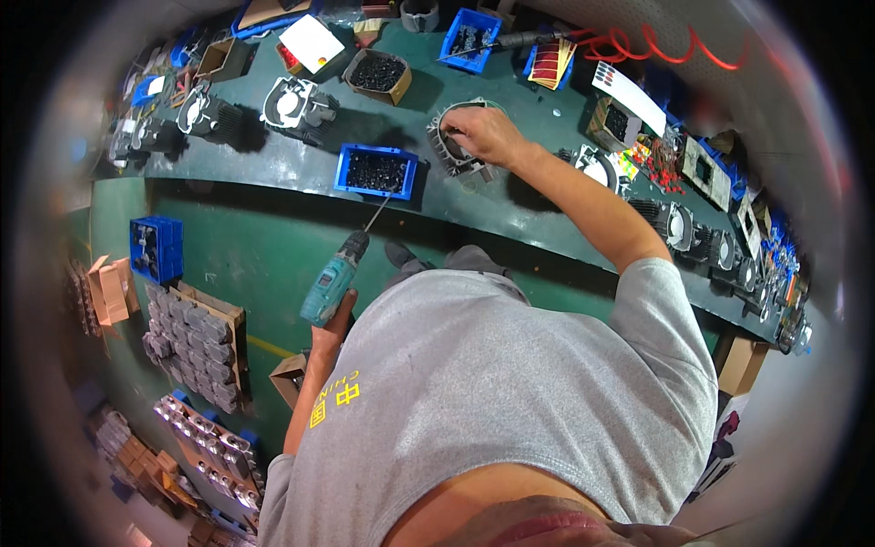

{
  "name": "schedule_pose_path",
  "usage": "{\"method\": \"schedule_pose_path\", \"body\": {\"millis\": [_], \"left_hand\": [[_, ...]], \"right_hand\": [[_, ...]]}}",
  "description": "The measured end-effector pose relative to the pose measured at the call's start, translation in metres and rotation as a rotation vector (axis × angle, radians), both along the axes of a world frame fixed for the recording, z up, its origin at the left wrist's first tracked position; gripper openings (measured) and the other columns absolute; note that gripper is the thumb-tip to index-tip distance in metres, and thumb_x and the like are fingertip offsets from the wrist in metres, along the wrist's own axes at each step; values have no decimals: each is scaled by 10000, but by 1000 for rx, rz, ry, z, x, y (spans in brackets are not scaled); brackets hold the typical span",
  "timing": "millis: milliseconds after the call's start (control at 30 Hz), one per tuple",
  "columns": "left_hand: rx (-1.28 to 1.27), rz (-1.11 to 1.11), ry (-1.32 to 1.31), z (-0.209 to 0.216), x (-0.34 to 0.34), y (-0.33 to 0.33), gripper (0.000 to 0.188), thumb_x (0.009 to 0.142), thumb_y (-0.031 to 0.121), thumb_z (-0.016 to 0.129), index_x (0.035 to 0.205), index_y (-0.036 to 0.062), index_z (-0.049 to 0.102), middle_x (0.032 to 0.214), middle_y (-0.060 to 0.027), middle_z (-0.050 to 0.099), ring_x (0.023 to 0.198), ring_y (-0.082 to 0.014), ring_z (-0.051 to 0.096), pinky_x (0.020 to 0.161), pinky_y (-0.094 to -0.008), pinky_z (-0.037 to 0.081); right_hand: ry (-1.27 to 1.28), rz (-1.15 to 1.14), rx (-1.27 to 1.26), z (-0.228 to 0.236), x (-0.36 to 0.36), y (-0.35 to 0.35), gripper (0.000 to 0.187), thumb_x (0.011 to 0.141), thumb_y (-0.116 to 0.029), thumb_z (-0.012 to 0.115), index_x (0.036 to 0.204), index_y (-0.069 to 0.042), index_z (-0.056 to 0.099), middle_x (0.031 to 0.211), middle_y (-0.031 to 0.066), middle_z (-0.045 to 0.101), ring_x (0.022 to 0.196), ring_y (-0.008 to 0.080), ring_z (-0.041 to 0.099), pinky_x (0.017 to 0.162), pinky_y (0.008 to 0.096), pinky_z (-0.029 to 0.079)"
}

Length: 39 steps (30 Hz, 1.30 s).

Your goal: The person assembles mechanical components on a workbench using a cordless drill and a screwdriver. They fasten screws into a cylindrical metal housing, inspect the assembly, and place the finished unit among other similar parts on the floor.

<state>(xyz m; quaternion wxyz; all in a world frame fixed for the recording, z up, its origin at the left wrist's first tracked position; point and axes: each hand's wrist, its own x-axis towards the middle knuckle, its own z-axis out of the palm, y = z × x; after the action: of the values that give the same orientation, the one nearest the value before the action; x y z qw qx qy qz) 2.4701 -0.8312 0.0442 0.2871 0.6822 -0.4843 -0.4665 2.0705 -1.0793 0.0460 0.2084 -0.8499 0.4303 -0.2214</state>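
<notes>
At the bench's front edge: the grey metal housing (pixel 448 157) lies on the green bench (pixel 510 196), to the right of a blue bin (pixel 342 169) and apart from it.
Right hand: the right hand (pixel 488 132) is over the housing, palm down, fingers bent together and dipping into its opening; whether they pinch anything cannot be told.
Left hand: the left hand (pixel 334 326) is closed around the grip of a teal power drill (pixel 330 284).
Drill bit: long and thin, it slants up to the blue bin's near side; contact is unclear.
Blue bin: filled with small black pieces.
Cardboard box: behind it, a cardboard box (pixel 401 88) is heaped with small dark parts.
Far blue tray: a second blue tray (pixel 462 65) holds small metallic parts, with a slim tool (pixel 527 39) lying across it.
Card holder: a small blue holder (pixel 528 67) carries red and yellow cards.
Right-side carton: a carton (pixel 605 139) contains dark pieces.
Floor: a blue crate (pixel 164 251) has dark parts inside.
</notes>
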Motion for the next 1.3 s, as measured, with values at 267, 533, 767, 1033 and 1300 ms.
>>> {"method": "schedule_pose_path", "body": {"millis": [267,533,767,1033,1300], "left_hand": [[40,6,49,-3,6,-3,253,910,195,785,1104,51,707,966,-37,703,877,-153,641,796,-340,513],[0,-18,40,-7,2,-4,239,916,201,780,1093,57,709,959,-36,704,862,-159,641,780,-345,512],[49,16,86,-3,-5,-5,202,907,200,787,1005,57,684,874,-19,650,796,-143,588,728,-340,485],[58,0,31,-5,-8,-8,207,900,204,793,988,56,677,869,-18,642,788,-144,583,718,-337,483],[5,-34,19,-13,-8,-8,197,914,202,782,988,53,675,877,-16,641,798,-144,584,729,-332,487]], "right_hand": [[219,155,41,15,9,-18,162,910,-191,661,1003,-59,678,977,149,707,990,379,676,851,489,542],[326,98,36,23,13,-13,238,916,-273,687,958,-42,647,968,154,700,973,389,676,835,499,540],[28,150,92,5,3,-6,227,919,-246,684,998,-33,689,1001,157,695,1009,373,661,858,492,532],[124,48,61,-1,12,-6,270,955,-281,647,890,-20,659,936,180,678,941,404,662,825,500,532],[-196,46,32,-25,8,-2,232,910,-223,701,1002,-10,706,956,179,704,941,389,668,837,462,537]]}}
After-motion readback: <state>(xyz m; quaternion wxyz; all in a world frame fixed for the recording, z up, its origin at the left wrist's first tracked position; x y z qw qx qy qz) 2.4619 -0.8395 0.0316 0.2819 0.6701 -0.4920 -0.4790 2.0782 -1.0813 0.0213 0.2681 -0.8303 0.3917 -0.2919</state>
